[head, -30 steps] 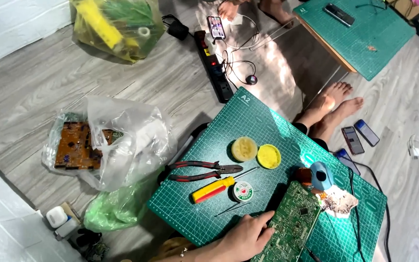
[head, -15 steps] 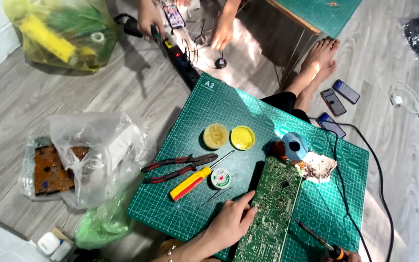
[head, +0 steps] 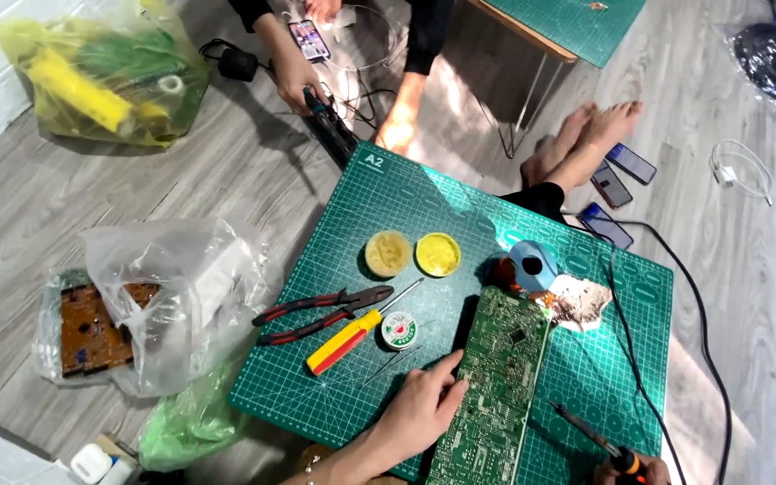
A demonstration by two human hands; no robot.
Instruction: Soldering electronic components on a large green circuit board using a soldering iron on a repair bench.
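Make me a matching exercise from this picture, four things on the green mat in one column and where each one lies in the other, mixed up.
Things:
1. circuit board
2. pliers
3. screwdriver
4. soldering iron

Places:
A. held in the right hand, at the bottom edge of the view
B. under the fingers of the left hand
C. nearest the clear plastic bag, red handles
D. between the pliers and the small solder reel

Pairs: 1-B, 2-C, 3-D, 4-A
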